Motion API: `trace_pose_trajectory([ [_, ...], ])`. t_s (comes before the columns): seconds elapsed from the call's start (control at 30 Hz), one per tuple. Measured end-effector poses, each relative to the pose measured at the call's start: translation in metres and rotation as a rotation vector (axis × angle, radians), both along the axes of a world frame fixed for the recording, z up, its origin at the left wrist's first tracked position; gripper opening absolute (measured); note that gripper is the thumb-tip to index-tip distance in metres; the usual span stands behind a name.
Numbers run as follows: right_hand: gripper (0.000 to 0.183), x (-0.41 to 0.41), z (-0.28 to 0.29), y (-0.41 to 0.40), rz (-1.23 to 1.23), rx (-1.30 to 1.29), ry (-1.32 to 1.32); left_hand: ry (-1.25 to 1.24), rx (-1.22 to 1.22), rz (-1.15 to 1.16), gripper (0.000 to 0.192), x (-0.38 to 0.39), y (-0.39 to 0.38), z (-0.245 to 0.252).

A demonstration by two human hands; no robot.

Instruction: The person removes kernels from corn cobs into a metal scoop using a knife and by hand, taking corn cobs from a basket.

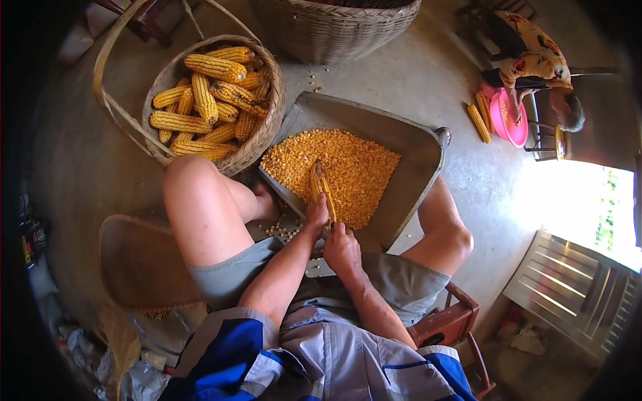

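My left hand (317, 215) is closed round the lower end of an ear of corn (316, 180), which points away from me over a metal scoop-shaped pan (416, 145). Loose yellow corn kernels (356, 165) cover much of the pan's bottom. Just right of and below it, my right hand (344, 248) grips a small tool (331, 210) with a dark handle end; its narrow part lies along the cob, and its exact kind cannot be told. Beyond my left knee, a handled wicker basket (278, 95) holds several ears of corn (204, 97).
A large woven basket (346, 32) stands beyond the pan. At the upper right, a person (544, 62) bends over a pink basin (511, 120), with ears of corn (479, 123) beside it. A woven scoop basket (145, 265) is at left, a slatted wooden panel (572, 285) at right.
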State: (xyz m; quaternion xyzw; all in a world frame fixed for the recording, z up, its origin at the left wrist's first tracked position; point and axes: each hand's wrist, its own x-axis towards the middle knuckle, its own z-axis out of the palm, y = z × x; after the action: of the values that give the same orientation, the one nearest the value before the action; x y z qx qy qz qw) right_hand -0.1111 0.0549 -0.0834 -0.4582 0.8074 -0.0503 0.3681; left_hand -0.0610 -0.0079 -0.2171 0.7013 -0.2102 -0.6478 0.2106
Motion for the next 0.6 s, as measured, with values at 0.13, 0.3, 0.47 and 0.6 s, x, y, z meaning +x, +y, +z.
trace_pose_trajectory([
  [0.13, 0.023, 0.000, -0.013, -0.002, -0.019, -0.087, -0.015, 0.003, 0.005, 0.028, 0.054, 0.003, -0.003, -0.001],
  [0.3, 0.021, -0.002, -0.028, -0.012, -0.015, -0.208, 0.018, 0.097, -0.059, 0.015, 0.051, 0.012, -0.002, -0.005],
  [0.47, 0.022, -0.012, -0.042, -0.027, -0.014, -0.202, 0.039, 0.104, -0.083, -0.038, 0.049, 0.004, -0.007, 0.006],
  [0.6, 0.022, -0.005, -0.037, -0.024, -0.006, -0.231, -0.019, -0.205, -0.354, -0.404, 0.048, 0.019, 0.000, -0.009],
])
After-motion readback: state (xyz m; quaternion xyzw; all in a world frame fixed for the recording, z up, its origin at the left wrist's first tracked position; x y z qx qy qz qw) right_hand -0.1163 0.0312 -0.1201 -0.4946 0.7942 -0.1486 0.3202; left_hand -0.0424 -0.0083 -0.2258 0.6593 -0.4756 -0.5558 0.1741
